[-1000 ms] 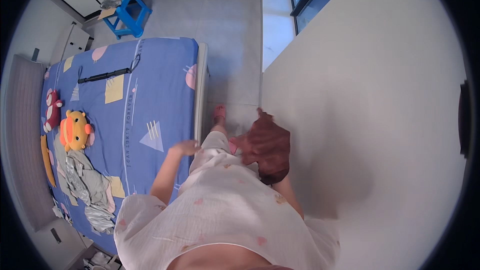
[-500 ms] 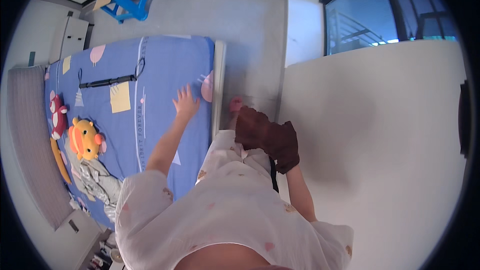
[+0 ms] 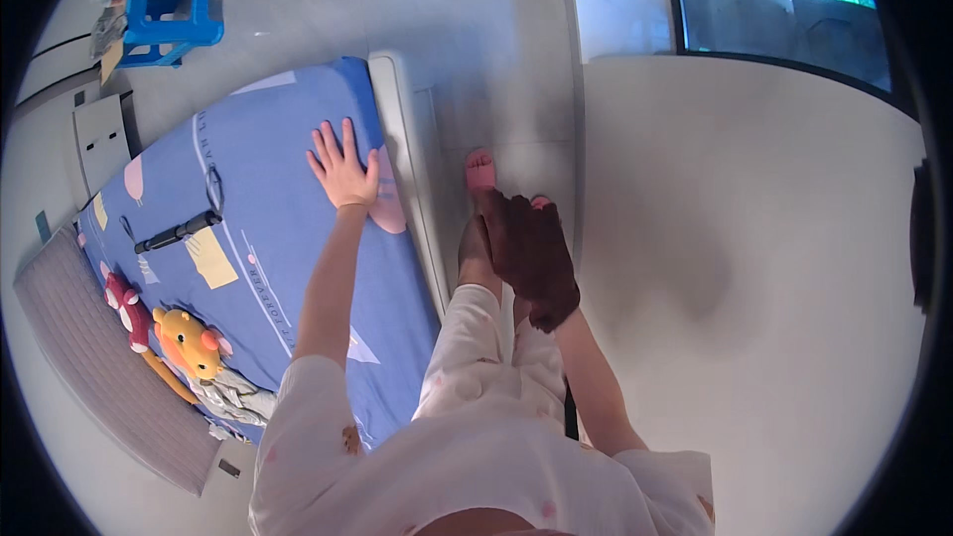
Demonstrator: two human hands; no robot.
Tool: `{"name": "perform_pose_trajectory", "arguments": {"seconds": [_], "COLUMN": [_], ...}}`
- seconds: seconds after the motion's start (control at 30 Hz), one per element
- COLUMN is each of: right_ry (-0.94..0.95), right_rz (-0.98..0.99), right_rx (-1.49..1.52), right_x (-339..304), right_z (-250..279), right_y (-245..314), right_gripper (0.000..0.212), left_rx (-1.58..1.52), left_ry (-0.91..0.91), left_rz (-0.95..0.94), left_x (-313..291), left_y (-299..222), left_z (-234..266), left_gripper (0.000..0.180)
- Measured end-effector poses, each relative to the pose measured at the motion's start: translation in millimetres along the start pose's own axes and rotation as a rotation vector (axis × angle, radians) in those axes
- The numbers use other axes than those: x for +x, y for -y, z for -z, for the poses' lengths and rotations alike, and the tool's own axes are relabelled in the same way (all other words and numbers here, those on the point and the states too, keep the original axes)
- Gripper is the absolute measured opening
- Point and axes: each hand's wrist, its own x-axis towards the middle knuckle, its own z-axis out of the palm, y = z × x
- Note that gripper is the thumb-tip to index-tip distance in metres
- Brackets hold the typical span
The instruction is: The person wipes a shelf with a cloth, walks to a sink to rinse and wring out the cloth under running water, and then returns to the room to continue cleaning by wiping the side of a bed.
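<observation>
My left hand (image 3: 343,174) rests palm down on the blue patterned bed sheet (image 3: 288,154), close to the bed's edge, with its fingers spread. A dark brown, glove-like cloth covering (image 3: 533,253) wraps my right hand up to the wrist. Its fingers are hidden inside the fabric, so their pose does not show. That hand hangs in front of my legs, between the bed and the white wall. Farther left on the sheet lies a black rod (image 3: 177,232) with a loop at each end, beyond the reach of my left fingers.
A yellow plush toy (image 3: 189,342) and a red plush toy (image 3: 124,308) lie near the grey headboard (image 3: 114,377). The pale bed frame (image 3: 402,149) borders a narrow floor strip (image 3: 496,89). A blue stool (image 3: 174,15) stands beyond the bed; the white wall (image 3: 754,238) runs along the right.
My left hand has moved farther forward and lies flat on the sheet. The view has turned and shifted, bringing my pink-shod feet into sight. The brown covering remains on my right hand.
</observation>
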Motion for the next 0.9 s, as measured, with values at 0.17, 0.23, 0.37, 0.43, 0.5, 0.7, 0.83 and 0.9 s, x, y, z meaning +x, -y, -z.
{"name": "perform_pose_trajectory", "arguments": {"seconds": [0.17,0.23,0.37,0.43,0.5,0.7,0.83,0.9], "right_ry": [0.099,0.064,-0.081,-0.09,0.021,0.096,-0.03,-0.158], "right_rz": [-0.376,-0.373,-0.129,-0.064,0.243,-0.109,-0.33,-0.311], "right_rx": [0.472,0.376,-0.432,-0.771,-1.133,-0.437,0.105,-0.201], "right_x": [5.4,28.5,84.0,97.8,105.9,106.5,124.2,136.3], "right_z": [-103.2,-105.1,-114.0,-127.0,-116.4,-158.9,-163.4,-173.3], "right_y": [-45.8,-39.9,-4.2,7.1,28.9,40.2,27.0,21.6], "right_gripper": [0.016,0.015,0.016,0.021,0.027,0.037,0.031,0.023], "left_rx": [-0.033,-0.066,-0.067,-0.083,-0.038,-0.074,-0.099,-0.082], "left_ry": [-0.107,-0.166,-0.204,-0.195,-0.212,-0.202,-0.211,-0.209], "left_rz": [-0.059,-0.063,-0.087,-0.103,-0.096,-0.095,-0.121,-0.129], "left_x": [0.9,1.8,5.1,7.4,2.9,3.5,5.3,4.6], "left_y": [7.8,15.4,17.9,14.0,22.6,19.4,17.7,15.9], "left_z": [-2.7,0.2,0.9,1.7,3.0,3.6,5.6,6.3], "left_gripper": [0.056,0.057,0.056,0.056,0.055,0.056,0.056,0.056]}}
